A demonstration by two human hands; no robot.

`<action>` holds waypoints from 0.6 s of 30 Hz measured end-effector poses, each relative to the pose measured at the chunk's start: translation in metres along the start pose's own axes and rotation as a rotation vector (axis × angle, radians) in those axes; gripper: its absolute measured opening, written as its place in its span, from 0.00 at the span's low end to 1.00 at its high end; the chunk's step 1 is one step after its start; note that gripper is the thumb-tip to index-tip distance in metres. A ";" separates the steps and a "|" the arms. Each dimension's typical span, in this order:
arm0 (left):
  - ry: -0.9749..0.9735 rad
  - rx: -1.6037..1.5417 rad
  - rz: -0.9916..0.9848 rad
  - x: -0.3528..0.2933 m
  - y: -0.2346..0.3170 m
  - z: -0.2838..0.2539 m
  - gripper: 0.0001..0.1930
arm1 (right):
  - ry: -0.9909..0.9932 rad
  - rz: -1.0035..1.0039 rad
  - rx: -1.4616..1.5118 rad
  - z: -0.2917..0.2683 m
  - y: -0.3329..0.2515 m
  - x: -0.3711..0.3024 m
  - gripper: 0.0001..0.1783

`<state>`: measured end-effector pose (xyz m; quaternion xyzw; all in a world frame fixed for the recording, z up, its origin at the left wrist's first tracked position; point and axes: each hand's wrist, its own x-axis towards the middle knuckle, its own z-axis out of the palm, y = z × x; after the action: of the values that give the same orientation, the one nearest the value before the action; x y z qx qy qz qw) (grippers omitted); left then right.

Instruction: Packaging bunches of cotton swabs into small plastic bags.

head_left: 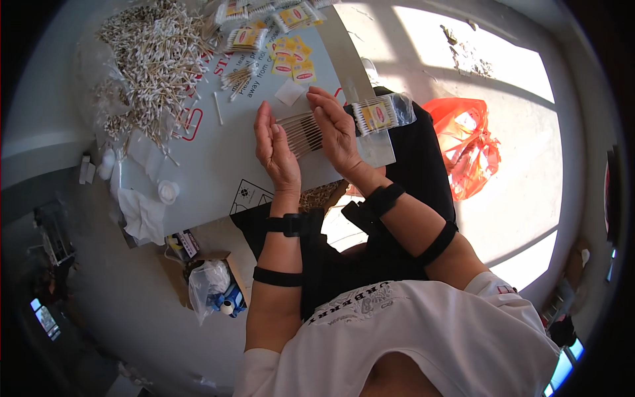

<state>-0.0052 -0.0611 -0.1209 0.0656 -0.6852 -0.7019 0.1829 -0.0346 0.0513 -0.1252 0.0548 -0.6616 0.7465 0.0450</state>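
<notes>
A row of cotton swabs [303, 135] spans the gap between my two hands over the table's near part. Cupped at one end of the sticks is my left hand [278, 153], its fingers together and pointing away. My right hand [337, 136] presses the other end, so the swab tips are hidden by both palms. Just right of that hand, a clear packet of cotton swabs with a yellow label [378, 115] lies at the table's right edge. Beyond my fingers are a small white paper square [289, 92] and several loose yellow labels [291, 56].
A big heap of loose swabs [155, 59] covers the table's far left. Filled packets [246, 40] lie at the back, a small swab bundle [239, 77] nearer. White tissue [142, 215] hangs over the left edge. On the floor are a red plastic bag [466, 149] and a cardboard box [237, 270].
</notes>
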 end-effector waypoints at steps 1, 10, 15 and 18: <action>-0.016 -0.046 -0.008 0.000 0.001 -0.003 0.27 | 0.000 -0.005 -0.007 -0.001 0.000 0.000 0.15; -0.533 1.212 0.272 -0.021 0.021 -0.022 0.45 | -0.097 -0.118 -0.427 -0.033 -0.019 -0.008 0.08; -0.533 1.227 0.277 -0.021 0.019 -0.019 0.46 | -0.290 -0.336 -0.773 -0.043 -0.022 -0.010 0.05; -0.532 1.240 0.271 -0.021 0.019 -0.018 0.46 | -0.303 -0.383 -0.820 -0.043 -0.022 -0.011 0.05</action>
<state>0.0232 -0.0707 -0.1063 -0.1029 -0.9840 -0.1434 0.0233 -0.0219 0.0964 -0.1103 0.2618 -0.8787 0.3858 0.1027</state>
